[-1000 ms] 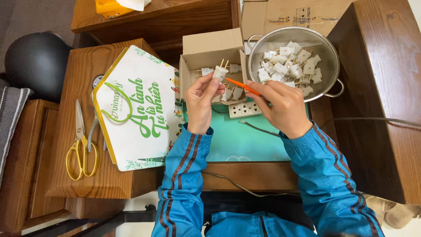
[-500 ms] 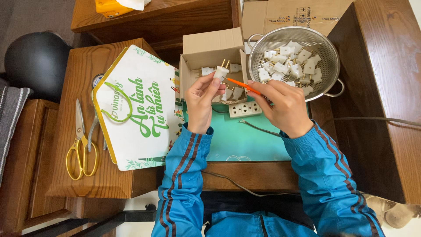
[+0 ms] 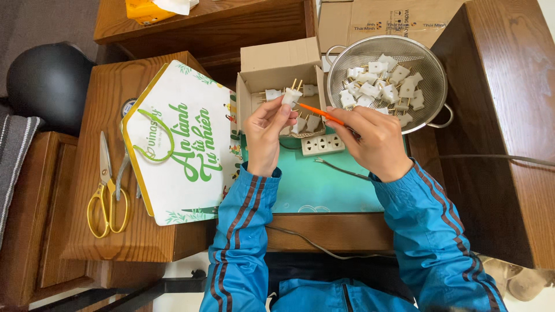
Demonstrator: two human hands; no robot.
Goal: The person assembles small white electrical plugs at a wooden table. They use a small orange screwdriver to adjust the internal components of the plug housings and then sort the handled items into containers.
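Two bare hands at work over a green table mat (image 3: 324, 185), sleeves blue with dark stripes. Left hand (image 3: 265, 136) raised, fingers pinched shut on a small white plastic plug (image 3: 291, 95), its two brass prongs pointing up, held just in front of an open brown cardboard box (image 3: 277, 63) with a few more white plugs inside. Right hand (image 3: 376, 141) curled closed around a thin orange-handled screwdriver (image 3: 317, 112), tip touching the plug's side, or so it seems at this size. Just below the hands, flat on the mat, a white multi-socket power strip (image 3: 322, 144). Beyond the right hand, a round steel mesh colander (image 3: 430, 69) heaped with white plugs. Well apart to the left, yellow-handled scissors (image 3: 106, 196) beside a white hexagonal box with green lettering (image 3: 173, 144)
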